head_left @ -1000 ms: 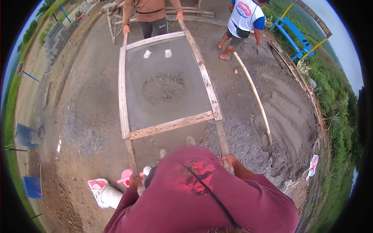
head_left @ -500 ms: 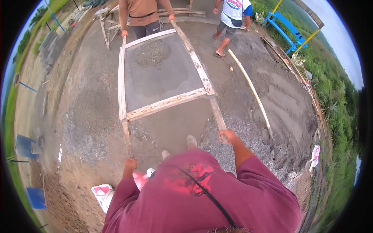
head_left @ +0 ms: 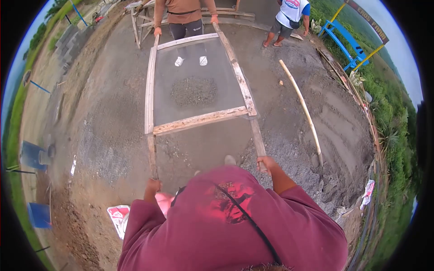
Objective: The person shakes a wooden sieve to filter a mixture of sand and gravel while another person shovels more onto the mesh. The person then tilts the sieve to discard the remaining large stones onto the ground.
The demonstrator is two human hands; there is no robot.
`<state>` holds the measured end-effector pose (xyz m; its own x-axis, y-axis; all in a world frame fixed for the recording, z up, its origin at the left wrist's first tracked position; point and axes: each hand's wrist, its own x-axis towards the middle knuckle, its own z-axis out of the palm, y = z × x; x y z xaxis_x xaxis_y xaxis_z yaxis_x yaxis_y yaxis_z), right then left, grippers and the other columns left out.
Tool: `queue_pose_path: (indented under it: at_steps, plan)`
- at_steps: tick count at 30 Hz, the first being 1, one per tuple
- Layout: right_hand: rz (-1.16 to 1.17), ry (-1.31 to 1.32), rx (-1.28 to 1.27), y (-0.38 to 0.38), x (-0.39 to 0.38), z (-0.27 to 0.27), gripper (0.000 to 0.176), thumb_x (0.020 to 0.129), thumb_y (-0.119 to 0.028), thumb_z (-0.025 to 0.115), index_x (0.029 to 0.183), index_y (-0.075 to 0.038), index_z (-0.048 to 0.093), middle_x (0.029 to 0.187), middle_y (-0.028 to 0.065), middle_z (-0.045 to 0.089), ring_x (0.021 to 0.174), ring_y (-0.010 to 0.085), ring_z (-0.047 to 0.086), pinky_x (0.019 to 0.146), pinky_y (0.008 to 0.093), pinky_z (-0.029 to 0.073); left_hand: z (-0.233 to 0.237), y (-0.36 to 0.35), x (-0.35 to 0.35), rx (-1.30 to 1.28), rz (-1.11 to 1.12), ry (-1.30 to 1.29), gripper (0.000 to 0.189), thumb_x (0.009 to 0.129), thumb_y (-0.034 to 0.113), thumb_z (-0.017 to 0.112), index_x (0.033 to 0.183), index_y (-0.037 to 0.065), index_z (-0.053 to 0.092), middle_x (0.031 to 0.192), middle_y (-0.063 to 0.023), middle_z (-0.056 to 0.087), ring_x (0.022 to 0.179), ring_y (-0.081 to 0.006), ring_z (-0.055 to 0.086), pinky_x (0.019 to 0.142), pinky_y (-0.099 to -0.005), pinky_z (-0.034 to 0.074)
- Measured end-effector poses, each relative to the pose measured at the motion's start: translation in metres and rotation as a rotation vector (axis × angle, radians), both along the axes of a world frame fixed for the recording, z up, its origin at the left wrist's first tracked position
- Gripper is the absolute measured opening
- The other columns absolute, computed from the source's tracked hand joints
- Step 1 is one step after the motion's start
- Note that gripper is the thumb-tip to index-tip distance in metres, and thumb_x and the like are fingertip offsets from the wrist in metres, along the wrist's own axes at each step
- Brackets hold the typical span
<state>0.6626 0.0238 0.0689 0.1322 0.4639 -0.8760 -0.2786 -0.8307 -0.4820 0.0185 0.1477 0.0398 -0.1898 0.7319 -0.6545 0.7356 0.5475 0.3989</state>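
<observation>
A wooden-framed sieve screen (head_left: pixel 201 122) hangs level in front of me, its fine grey mesh bearing a mound of gravel (head_left: pixel 193 91) near the middle. My left hand (head_left: pixel 153 185) is wrapped around the end of the sieve's left handle (head_left: pixel 152 156). Around the right handle (head_left: pixel 257 137), my right hand (head_left: pixel 267 164) is closed as well. A co-worker in a brown top (head_left: pixel 184 11) grips the far ends with both hands. Two pale shapes, perhaps footwear, show at the mesh's far side.
A pale pole (head_left: pixel 302 106) lies right of the sieve beside raked grey sand (head_left: pixel 343 135). A person in a white shirt (head_left: pixel 289 18) stands far right, near a blue bench (head_left: pixel 343 43). Blue containers (head_left: pixel 40 215) stand at left. A printed sack (head_left: pixel 118 219) lies by my left side.
The gravel has slid across the mesh toward me. The pale shapes at the far side have come into view. The white-shirted person has stepped toward the far boards. Both my hands keep their grip.
</observation>
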Motion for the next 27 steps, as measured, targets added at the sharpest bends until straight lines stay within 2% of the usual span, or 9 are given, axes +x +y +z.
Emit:
queue_pose_path:
  at_steps: [4,8,13,14,16,18,22,25,27]
  plan:
    - [0.078,-0.142,0.080,0.139,0.023,0.107,0.019,0.079,-0.031,0.069,0.091,-0.018,0.062,0.076,-0.0031,0.065,0.067,0.0122,0.064,0.070,0.0357,0.050,0.044,0.154,0.018,0.188,0.031,-0.037,0.011,0.065,0.007,0.070,0.061,-0.001,0.065,0.060,-0.0120,0.063,0.053,-0.0234,0.061,0.049,-0.0383,0.046]
    - [0.067,-0.202,0.043,0.159,0.030,0.135,0.020,0.078,-0.030,0.069,0.092,-0.016,0.063,0.077,-0.0021,0.065,0.067,0.0136,0.064,0.072,0.0381,0.050,0.075,0.159,0.038,0.132,0.102,-0.184,0.017,0.070,0.013,0.065,0.061,-0.002,0.066,0.057,-0.0143,0.064,0.053,-0.0265,0.065,0.053,-0.0433,0.051]
    - [-0.024,-0.168,-0.004,0.004,0.001,0.039,0.017,0.081,-0.020,0.068,0.090,-0.006,0.064,0.073,0.0061,0.064,0.061,0.0195,0.064,0.051,0.0346,0.049,-0.090,0.006,-0.026,0.084,-0.181,-0.031,0.018,0.070,0.009,0.068,0.055,0.000,0.064,0.054,-0.0124,0.061,0.049,-0.0238,0.062,0.048,-0.0385,0.049]
    - [-0.068,-0.087,0.008,-0.046,-0.003,0.001,0.017,0.080,-0.016,0.069,0.088,-0.001,0.064,0.072,0.0099,0.064,0.060,0.0226,0.065,0.053,0.0372,0.051,-0.101,-0.041,-0.049,0.022,-0.404,0.076,0.019,0.078,0.023,0.068,0.074,0.005,0.074,0.073,-0.0187,0.071,0.069,-0.0351,0.072,0.070,-0.0458,0.057]
    - [-0.144,-0.047,-0.009,-0.119,-0.023,-0.006,0.015,0.077,-0.010,0.071,0.086,0.002,0.066,0.072,0.0136,0.065,0.058,0.0253,0.066,0.055,0.0391,0.054,-0.022,-0.095,-0.022,-0.008,-0.174,0.061,0.013,0.076,0.012,0.070,0.080,0.000,0.067,0.071,-0.0151,0.068,0.063,-0.0270,0.068,0.056,-0.0418,0.051]
    - [0.063,-0.263,-0.166,-0.124,-0.052,0.081,0.017,0.077,-0.009,0.071,0.088,0.005,0.069,0.078,0.0149,0.069,0.063,0.0247,0.069,0.058,0.0383,0.056,0.046,-0.135,0.007,-0.032,0.004,0.042,0.012,0.075,0.006,0.071,0.081,-0.002,0.064,0.069,-0.0131,0.066,0.059,-0.0230,0.066,0.049,-0.0397,0.048]
    - [0.357,-0.266,0.039,-0.153,-0.018,0.003,0.021,0.075,-0.010,0.072,0.088,0.006,0.072,0.077,0.0150,0.069,0.064,0.0239,0.070,0.061,0.0379,0.057,0.022,-0.139,0.006,-0.082,0.112,0.001,0.008,0.075,0.004,0.070,0.074,-0.001,0.063,0.064,-0.0122,0.063,0.055,-0.0232,0.064,0.046,-0.0392,0.047]
    - [-0.081,-0.134,-0.057,-0.088,-0.013,-0.031,0.021,0.075,-0.012,0.072,0.087,0.005,0.070,0.070,0.0134,0.066,0.059,0.0249,0.067,0.056,0.0383,0.054,0.025,-0.075,0.010,-0.089,0.173,-0.051,0.009,0.075,0.002,0.069,0.069,0.000,0.063,0.061,-0.0116,0.061,0.052,-0.0232,0.062,0.044,-0.0387,0.047]
    - [-0.086,-0.038,0.044,-0.008,-0.004,-0.001,0.017,0.076,-0.013,0.072,0.082,0.001,0.066,0.068,0.0110,0.064,0.054,0.0229,0.063,0.046,0.0371,0.048,-0.045,0.001,-0.018,0.006,0.225,-0.180,0.012,0.072,0.002,0.066,0.062,-0.002,0.061,0.052,-0.0090,0.055,0.044,-0.0211,0.056,0.041,-0.0378,0.043]
